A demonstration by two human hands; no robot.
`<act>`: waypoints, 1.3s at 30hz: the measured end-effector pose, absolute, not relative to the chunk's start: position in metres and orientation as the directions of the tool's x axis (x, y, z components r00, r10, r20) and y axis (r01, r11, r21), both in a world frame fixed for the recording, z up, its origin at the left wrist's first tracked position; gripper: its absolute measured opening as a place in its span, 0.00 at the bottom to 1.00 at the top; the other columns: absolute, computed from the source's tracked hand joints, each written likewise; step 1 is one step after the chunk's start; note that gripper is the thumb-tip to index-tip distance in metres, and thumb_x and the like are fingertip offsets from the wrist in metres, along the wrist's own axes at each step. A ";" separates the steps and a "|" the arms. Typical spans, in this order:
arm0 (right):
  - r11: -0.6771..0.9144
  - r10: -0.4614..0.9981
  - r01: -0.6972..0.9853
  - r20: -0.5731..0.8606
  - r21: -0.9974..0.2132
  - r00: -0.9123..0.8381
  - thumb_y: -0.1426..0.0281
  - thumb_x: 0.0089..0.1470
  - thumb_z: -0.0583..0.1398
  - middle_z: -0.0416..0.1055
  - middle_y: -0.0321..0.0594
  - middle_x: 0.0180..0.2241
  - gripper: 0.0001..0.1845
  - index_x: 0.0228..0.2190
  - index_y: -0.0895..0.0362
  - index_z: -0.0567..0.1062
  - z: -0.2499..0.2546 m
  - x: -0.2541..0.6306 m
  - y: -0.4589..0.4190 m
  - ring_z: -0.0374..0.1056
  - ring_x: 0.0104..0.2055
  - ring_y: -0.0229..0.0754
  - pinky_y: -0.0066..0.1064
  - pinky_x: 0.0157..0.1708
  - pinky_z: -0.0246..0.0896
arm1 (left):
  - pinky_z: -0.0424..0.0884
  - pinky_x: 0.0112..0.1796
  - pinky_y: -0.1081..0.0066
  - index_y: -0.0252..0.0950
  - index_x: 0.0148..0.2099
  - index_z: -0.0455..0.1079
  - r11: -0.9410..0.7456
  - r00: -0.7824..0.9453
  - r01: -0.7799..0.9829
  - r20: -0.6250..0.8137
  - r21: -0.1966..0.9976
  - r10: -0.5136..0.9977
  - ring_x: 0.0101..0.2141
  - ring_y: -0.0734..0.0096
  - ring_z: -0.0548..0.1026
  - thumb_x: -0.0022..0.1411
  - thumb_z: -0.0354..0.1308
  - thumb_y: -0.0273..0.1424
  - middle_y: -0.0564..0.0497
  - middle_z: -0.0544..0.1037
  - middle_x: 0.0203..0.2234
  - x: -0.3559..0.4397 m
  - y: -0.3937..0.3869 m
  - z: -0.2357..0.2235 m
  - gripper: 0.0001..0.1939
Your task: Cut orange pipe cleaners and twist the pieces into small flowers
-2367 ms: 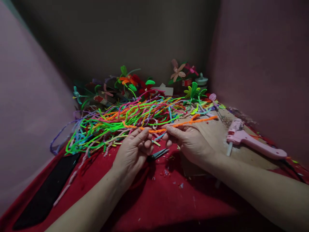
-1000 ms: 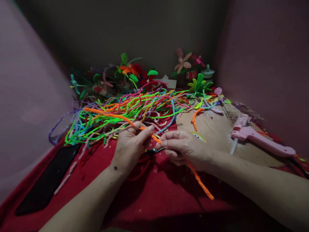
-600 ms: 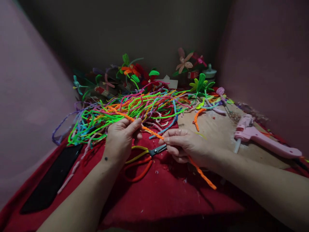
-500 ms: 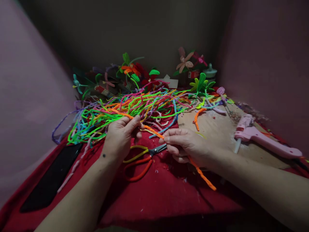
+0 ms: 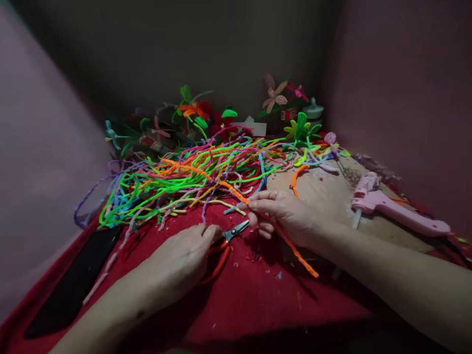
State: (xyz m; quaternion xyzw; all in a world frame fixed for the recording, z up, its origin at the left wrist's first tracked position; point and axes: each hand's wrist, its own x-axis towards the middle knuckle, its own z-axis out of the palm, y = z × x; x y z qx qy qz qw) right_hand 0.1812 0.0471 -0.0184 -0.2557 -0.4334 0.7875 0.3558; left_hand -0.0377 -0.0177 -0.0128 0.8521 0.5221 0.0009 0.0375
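Note:
My right hand (image 5: 285, 216) pinches an orange pipe cleaner (image 5: 236, 192); one end runs back into the big tangle of coloured pipe cleaners (image 5: 184, 177), the other trails down over the red cloth (image 5: 258, 305) by my wrist. My left hand (image 5: 180, 258) lies low on the cloth with its fingers curled over the orange and yellow handles of small scissors (image 5: 230, 233), whose blades point right toward my right hand. How firmly it grips them is unclear.
A pink glue gun (image 5: 387, 206) lies on a cardboard sheet (image 5: 332, 191) at the right. A short orange piece (image 5: 297, 176) rests on the cardboard. Finished pipe-cleaner flowers (image 5: 202, 110) stand at the back. A black phone (image 5: 77, 280) lies at the left.
My left hand let go of the orange pipe cleaner and dropped down onto the scissors' handles. My right hand kept its pinch on the strand and shifted slightly.

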 end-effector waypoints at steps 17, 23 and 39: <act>-0.293 0.823 -0.379 -0.030 -0.878 -0.567 0.74 0.49 0.57 0.70 0.35 0.17 0.06 0.22 0.61 0.68 -0.014 0.181 0.046 0.57 0.12 0.29 0.23 0.13 0.57 | 0.72 0.31 0.63 0.31 0.56 0.61 -0.312 0.374 0.881 0.120 -0.357 0.919 0.34 0.59 0.74 0.58 0.40 0.22 0.40 0.74 0.36 -0.034 -0.041 0.008 0.24; -0.293 0.807 -0.352 -0.033 -0.889 -0.590 0.74 0.50 0.56 0.71 0.36 0.18 0.07 0.22 0.62 0.69 -0.013 0.182 0.046 0.59 0.12 0.30 0.23 0.12 0.56 | 0.73 0.31 0.63 0.30 0.53 0.64 -0.297 0.385 0.837 0.109 -0.459 0.916 0.31 0.60 0.73 0.56 0.41 0.16 0.42 0.72 0.32 -0.024 -0.037 0.011 0.24; -0.326 0.799 -0.348 -0.059 -0.879 -0.598 0.75 0.47 0.56 0.73 0.38 0.20 0.02 0.25 0.61 0.69 -0.013 0.181 0.044 0.58 0.11 0.31 0.24 0.12 0.59 | 0.72 0.29 0.65 0.30 0.53 0.63 -0.310 0.393 0.830 0.093 -0.463 0.915 0.31 0.61 0.72 0.56 0.41 0.16 0.42 0.72 0.32 -0.021 -0.033 0.006 0.23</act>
